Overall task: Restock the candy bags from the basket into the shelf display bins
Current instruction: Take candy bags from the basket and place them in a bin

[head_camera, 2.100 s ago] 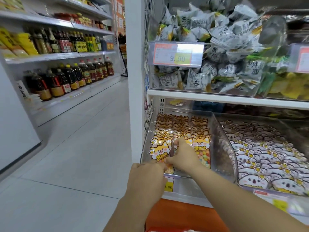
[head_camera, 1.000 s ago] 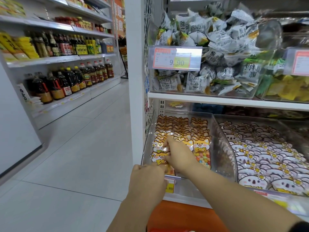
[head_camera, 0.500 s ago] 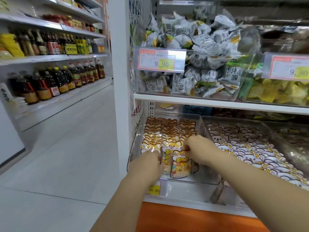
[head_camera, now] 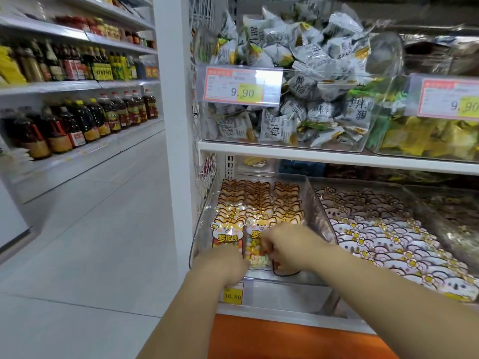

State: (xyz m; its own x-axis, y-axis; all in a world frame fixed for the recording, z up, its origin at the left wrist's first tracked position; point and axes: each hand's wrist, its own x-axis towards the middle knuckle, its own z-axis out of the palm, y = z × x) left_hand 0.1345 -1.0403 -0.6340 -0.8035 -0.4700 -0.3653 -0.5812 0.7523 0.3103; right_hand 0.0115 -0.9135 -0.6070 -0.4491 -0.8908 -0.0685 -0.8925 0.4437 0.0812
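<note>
Head view: our right hand (head_camera: 290,248) has its fingers (head_camera: 269,251) curled round the front bag (head_camera: 255,252) at the near end of the clear bin (head_camera: 320,203) on the lower shelf (head_camera: 285,312), where candy bags (head_camera: 259,200) stand in three rows. Our left hand (head_camera: 223,265) sits at the bin's near-left corner; we cannot tell its grip.

clear bin (head_camera: 315,203) top open | white shelf (head_camera: 337,158) close overhead | candy bags (head_camera: 259,198) packed tight inside

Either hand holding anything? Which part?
Right hand pinches the middle front candy bag at its right edge. Left hand sits low on the left bag; grip unclear.
</note>
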